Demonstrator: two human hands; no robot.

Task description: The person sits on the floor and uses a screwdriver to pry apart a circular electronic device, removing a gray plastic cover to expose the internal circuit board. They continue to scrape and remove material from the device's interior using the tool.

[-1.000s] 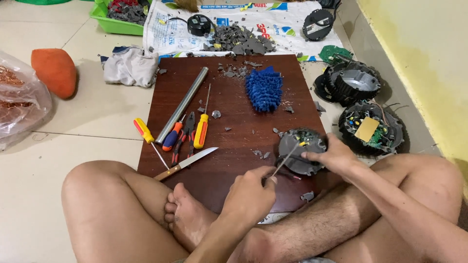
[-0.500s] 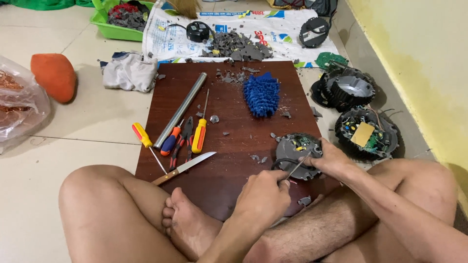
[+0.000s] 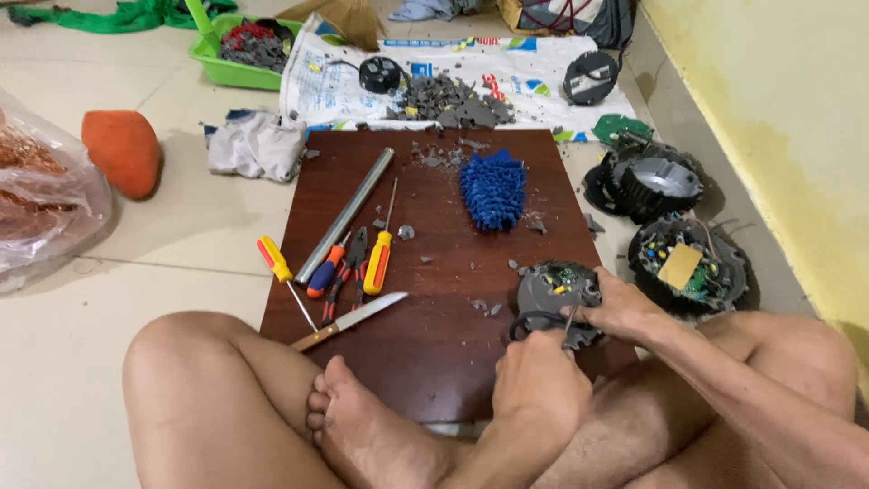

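Note:
I sit cross-legged at a dark brown wooden board (image 3: pixel 434 353) on the floor. A round grey electronic part (image 3: pixel 550 288) with a small green circuit board lies at the board's right edge. My right hand (image 3: pixel 618 310) grips its right side and holds it down. My left hand (image 3: pixel 540 385) sits just in front of it, closed around a thin metal tool (image 3: pixel 570 323) whose tip meets the part's near edge. Grey plastic chips are scattered around the part.
On the board lie a steel rod (image 3: pixel 347 214), screwdrivers (image 3: pixel 377 261), pliers (image 3: pixel 348 267), a knife (image 3: pixel 353 319) and a blue fluffy mitt (image 3: pixel 491 188). Opened round units (image 3: pixel 690 267) sit right, by the yellow wall. Behind are a scrap pile (image 3: pixel 453 98), green tray (image 3: pixel 243 54), cloth (image 3: pixel 256 145) and plastic bag (image 3: pixel 45 208).
My left hand has moved right, close up to the round part, and the tool now stands steeper against it. The right hand stays on the part.

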